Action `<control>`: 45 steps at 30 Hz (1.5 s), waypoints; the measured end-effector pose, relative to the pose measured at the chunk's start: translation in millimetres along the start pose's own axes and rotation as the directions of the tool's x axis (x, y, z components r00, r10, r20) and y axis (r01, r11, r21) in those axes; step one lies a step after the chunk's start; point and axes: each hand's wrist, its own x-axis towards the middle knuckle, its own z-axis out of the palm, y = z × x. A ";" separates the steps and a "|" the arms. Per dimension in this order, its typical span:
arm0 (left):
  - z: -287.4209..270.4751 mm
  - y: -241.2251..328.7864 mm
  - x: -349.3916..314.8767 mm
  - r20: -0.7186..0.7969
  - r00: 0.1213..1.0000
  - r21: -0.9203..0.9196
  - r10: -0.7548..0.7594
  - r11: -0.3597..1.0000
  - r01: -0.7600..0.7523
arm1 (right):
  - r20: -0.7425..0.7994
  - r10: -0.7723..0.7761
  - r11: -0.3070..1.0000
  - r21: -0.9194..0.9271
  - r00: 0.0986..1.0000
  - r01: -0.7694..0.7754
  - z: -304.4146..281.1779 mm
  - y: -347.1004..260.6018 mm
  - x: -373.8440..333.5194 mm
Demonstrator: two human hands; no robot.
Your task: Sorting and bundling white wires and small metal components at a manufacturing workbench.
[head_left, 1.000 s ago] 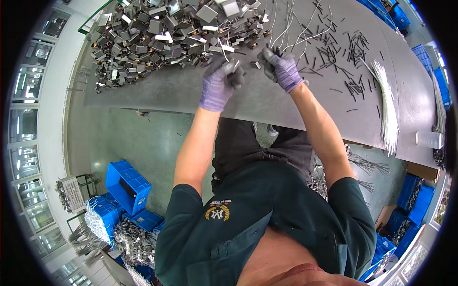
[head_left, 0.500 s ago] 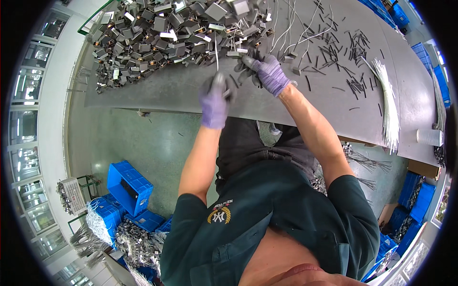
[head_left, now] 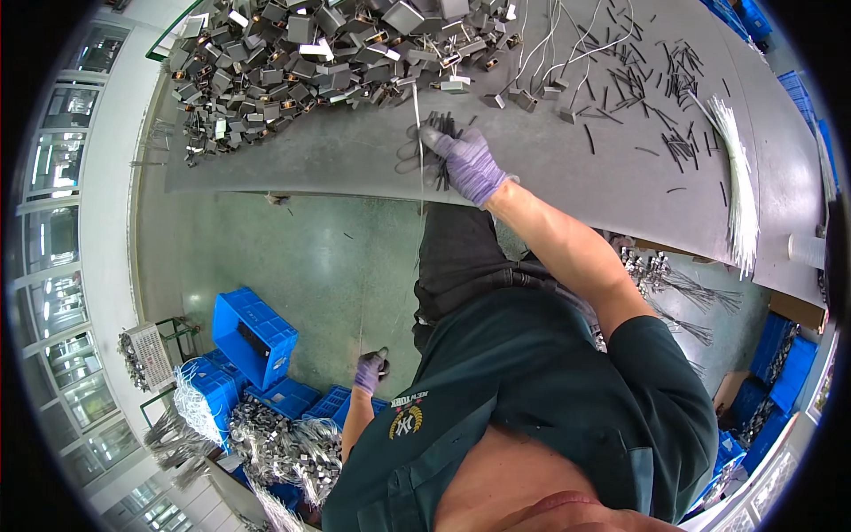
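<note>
My right hand, in a purple and grey glove, is over the table's near edge, closed round a bunch of short black tubes. A thin white wire runs from the pile of small dark boxy parts down past its fingertips. My left hand, gloved the same way, is low beside my body, closed, with a faint thin line rising from it that looks like the wire. Several small grey blocks with white leads lie beyond the right hand.
Loose black tubes are scattered over the right of the grey table. A bundle of white wires lies at its right end. Blue crates and wired parts stand on the floor at lower left.
My left hand has swung from the table down and back beside my body, drawing the wire out. My right hand has moved a little left and nearer, with the black tubes in it.
</note>
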 end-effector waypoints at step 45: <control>18.1 122.1 56.2 -0.204 0.938 0.049 0.279 0.960 -0.275 | -0.375 -0.368 0.923 -0.258 0.851 0.286 -120.2 -132.4 -14.6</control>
